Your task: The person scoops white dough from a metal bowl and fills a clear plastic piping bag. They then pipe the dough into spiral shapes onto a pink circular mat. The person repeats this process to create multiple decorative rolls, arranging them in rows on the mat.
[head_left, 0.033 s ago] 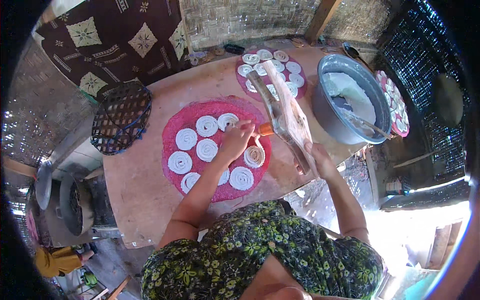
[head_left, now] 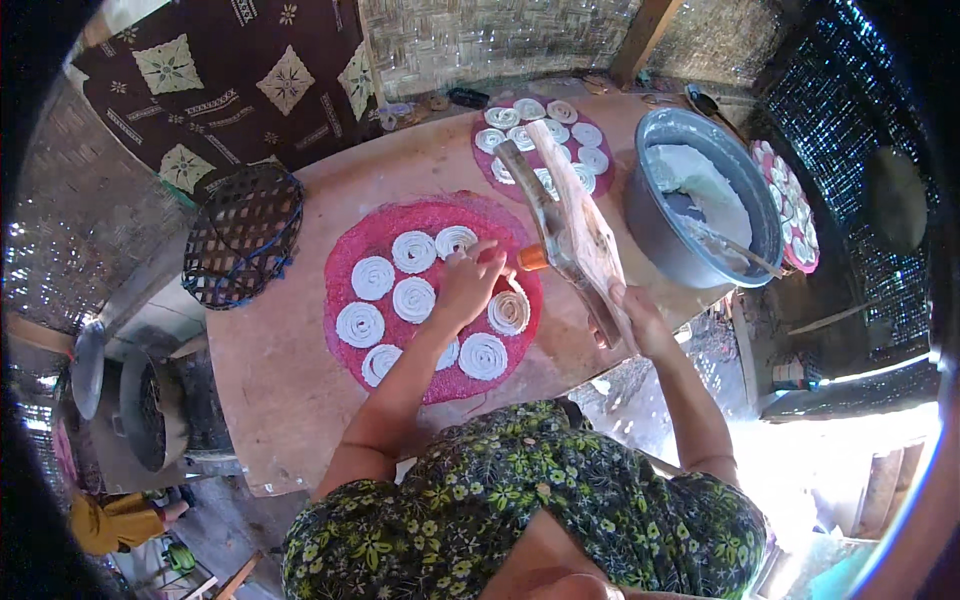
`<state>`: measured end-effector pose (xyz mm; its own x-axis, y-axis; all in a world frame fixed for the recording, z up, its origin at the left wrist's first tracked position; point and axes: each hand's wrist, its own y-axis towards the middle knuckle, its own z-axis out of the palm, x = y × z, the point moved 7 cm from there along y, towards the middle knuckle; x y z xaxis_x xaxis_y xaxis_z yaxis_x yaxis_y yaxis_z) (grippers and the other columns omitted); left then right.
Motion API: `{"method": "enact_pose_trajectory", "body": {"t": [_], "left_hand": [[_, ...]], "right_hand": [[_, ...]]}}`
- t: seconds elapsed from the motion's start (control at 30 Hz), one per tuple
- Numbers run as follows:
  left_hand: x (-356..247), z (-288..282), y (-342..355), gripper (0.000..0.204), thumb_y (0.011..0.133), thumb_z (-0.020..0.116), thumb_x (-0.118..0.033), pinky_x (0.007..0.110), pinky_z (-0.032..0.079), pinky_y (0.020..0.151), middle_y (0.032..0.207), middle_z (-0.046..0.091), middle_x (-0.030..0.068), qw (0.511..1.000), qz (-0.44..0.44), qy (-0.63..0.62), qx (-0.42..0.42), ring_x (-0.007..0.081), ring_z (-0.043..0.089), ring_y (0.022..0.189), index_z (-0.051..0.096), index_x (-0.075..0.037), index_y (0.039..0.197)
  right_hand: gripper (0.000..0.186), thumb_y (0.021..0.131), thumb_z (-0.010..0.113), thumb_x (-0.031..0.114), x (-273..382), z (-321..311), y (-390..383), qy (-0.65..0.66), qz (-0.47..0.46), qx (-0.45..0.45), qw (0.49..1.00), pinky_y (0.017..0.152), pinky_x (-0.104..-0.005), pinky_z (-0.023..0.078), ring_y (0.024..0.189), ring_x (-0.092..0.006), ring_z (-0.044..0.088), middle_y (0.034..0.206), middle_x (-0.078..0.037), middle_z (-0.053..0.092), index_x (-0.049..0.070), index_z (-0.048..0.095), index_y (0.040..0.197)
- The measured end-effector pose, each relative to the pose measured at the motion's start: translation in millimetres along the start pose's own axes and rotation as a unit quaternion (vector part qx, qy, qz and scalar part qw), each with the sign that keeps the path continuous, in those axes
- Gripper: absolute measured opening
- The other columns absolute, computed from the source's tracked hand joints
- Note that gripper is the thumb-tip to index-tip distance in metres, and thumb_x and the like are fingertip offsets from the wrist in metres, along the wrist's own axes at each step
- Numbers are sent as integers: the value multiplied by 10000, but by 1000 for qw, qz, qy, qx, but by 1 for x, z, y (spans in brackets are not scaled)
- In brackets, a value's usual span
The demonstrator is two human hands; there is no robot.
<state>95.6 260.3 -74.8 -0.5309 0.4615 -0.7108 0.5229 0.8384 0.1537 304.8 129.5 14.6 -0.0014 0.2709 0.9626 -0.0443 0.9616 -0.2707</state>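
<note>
My right hand (head_left: 643,320) is wrapped round the lower end of a wooden hand press (head_left: 590,235), two long pieces of wood held at a slant above the table. An orange nozzle (head_left: 532,257) sticks out from the press's left side. A pale strand of dough runs below it to a dough coil (head_left: 509,312). Just left of the nozzle, my left hand (head_left: 468,285) hovers with its fingers apart, partly covering another white coil (head_left: 456,241). Several spiral coils lie on a round pink mesh mat (head_left: 345,255); my left forearm hides part of one.
A grey tub (head_left: 640,205) of white dough, with a stick in it, stands at right. Beyond the press lies a second mat (head_left: 487,168) with coils; a third mat (head_left: 790,205) is behind the tub. A woven basket (head_left: 240,235) sits at the table's (head_left: 270,400) left edge.
My left hand has drawn back slightly to the left, away from the nozzle. The press and my right hand have stayed almost in place.
</note>
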Motion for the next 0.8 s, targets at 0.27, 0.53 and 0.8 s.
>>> {"method": "enact_pose_trajectory", "body": {"t": [0.27,0.53,0.8], "left_hand": [[-44,-12,-81,351,925,451,-245,507,291,960,1490,287,140,977,11,201,-74,406,355,1214,602,-94,1204],[-51,9,-93,594,856,529,-437,559,230,1012,1514,246,86,965,22,259,-45,390,318,1265,565,40,1207],[-80,-55,-60,617,884,499,-442,513,269,1038,1508,255,70,969,4,241,-60,321,332,1296,487,9,1305]], "right_hand": [[543,924,472,504,-2,-2,-9,15,7,-16,1000,498,-292,463,555,-168,583,691,-94,605,-19,605,869],[547,922,465,495,-3,2,-12,21,-17,3,1000,498,-287,460,546,-173,579,695,-104,604,-33,601,872],[582,907,477,517,8,5,-20,20,-11,31,999,508,-279,457,562,-172,578,707,-114,606,-52,601,898]]}}
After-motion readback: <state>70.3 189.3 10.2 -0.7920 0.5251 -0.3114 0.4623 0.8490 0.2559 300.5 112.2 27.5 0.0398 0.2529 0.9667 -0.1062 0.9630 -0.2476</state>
